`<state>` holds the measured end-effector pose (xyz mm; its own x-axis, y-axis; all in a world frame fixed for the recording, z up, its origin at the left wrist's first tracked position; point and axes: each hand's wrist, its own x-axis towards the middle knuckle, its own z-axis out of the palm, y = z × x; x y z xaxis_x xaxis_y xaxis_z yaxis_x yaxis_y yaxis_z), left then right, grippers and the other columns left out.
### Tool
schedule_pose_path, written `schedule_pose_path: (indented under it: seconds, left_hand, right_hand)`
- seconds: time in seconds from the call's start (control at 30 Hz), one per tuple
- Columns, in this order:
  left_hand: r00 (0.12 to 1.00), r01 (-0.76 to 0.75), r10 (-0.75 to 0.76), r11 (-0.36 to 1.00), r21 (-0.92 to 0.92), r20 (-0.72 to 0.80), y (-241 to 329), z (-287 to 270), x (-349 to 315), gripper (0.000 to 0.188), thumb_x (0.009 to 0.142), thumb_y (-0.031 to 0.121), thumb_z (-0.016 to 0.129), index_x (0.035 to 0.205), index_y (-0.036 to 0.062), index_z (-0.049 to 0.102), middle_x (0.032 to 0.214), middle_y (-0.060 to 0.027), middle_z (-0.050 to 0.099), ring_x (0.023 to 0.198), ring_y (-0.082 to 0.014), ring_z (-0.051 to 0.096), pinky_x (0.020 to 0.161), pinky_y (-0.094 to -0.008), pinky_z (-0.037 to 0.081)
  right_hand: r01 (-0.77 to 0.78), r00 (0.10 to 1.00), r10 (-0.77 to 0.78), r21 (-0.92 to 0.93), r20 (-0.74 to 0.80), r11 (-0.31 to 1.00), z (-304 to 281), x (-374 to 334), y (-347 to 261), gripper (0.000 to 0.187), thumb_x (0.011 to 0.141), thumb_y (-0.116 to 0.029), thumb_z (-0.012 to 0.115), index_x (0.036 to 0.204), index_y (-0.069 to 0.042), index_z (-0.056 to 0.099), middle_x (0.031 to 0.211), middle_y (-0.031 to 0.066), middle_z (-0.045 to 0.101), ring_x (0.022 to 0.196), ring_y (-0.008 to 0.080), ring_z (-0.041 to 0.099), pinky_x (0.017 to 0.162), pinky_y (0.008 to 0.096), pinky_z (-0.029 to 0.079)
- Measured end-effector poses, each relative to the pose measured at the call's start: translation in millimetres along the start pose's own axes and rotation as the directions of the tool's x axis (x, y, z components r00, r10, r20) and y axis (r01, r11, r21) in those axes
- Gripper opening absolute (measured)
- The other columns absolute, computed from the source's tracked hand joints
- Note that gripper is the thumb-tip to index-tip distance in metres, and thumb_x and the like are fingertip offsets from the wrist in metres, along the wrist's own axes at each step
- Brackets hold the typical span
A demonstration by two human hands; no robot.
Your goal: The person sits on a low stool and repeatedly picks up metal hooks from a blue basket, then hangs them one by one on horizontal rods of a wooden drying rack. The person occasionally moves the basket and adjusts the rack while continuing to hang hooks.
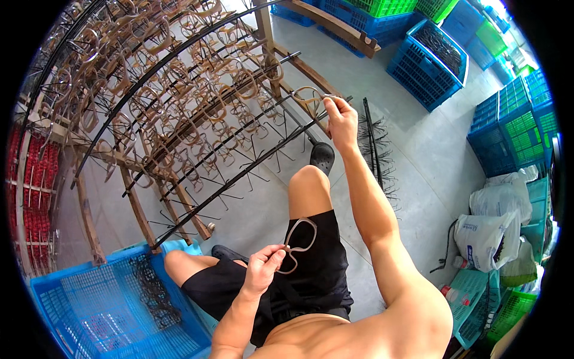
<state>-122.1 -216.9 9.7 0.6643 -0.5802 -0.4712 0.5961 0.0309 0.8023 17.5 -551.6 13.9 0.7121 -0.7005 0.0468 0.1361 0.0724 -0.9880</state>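
Note:
My left hand [262,270] is closed on a pale eyeglass frame [313,240], pinching it near its middle above my dark shorts. My right arm reaches forward, and my right hand [342,122] pinches a tan eyeglass frame [304,90] close to the right end of a black rod [263,158]. Thin wire hooks stick out along that rod. Whether the tan frame hangs on a hook, I cannot tell. Many similar frames [197,107] hang in rows on the wooden rack [263,30] to the left.
A blue crate [66,299] with dark wires [154,290] stands at lower left. Another hooked rod [372,140] lies on the floor right of my hand. Blue crates [427,66] stand at upper right, white plastic bags [484,239] at right. Red items [39,197] fill a rack at far left.

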Motion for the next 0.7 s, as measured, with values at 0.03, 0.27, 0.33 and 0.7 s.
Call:
schedule_pose_path:
  seconds: [0.03,0.27,0.33,0.7]
  left_hand:
    - [1.000,-0.009,0.009,1.000,-0.012,-0.004,-0.1,-1.2,-0.8,0.022,0.089,0.016,0.060,0.102,-0.0019,0.062,0.070,0.0023,0.055,0.059,-0.0039,0.044,0.054,-0.0180,0.034]
    - [0.997,-0.074,0.073,0.997,-0.024,-0.039,12.8,-2.4,-7.1,0.020,0.087,0.011,0.059,0.101,-0.0031,0.062,0.071,0.0010,0.056,0.060,-0.0049,0.045,0.055,-0.0187,0.035]
    - [0.995,-0.089,0.088,0.996,-0.018,-0.044,14.4,-5.8,-11.1,0.020,0.088,0.010,0.059,0.102,-0.0033,0.062,0.073,0.0007,0.057,0.061,-0.0053,0.046,0.057,-0.0187,0.036]
    - [0.943,-0.295,0.331,0.891,0.345,-0.049,28.1,-30.6,-19.1,0.018,0.084,0.014,0.068,0.094,-0.0002,0.066,0.073,0.0004,0.059,0.063,-0.0054,0.048,0.056,-0.0192,0.038]
  right_hand:
    - [0.017,1.000,-0.017,-0.007,-0.022,1.000,2.8,0.6,-0.2,0.020,0.088,-0.021,0.059,0.094,-0.002,0.064,0.061,-0.0055,0.047,0.045,0.0023,0.036,0.039,0.0203,0.029]
    - [0.007,0.999,-0.009,-0.040,-0.051,0.999,8.5,5.5,-3.5,0.021,0.089,-0.021,0.058,0.100,-0.002,0.062,0.061,-0.0059,0.044,0.047,0.0031,0.040,0.041,0.0194,0.032]
    - [-0.102,0.995,0.102,0.053,-0.009,0.993,7.8,2.0,-11.8,0.022,0.090,-0.021,0.057,0.100,-0.002,0.062,0.062,-0.0052,0.045,0.048,0.0039,0.041,0.042,0.0197,0.033]
    - [0.676,0.653,-0.666,-0.675,0.360,0.297,29.6,-70.2,-46.2,0.033,0.077,-0.020,0.067,0.104,-0.005,0.058,0.097,0.0150,0.053,0.090,0.0350,0.051,0.081,0.0454,0.040]
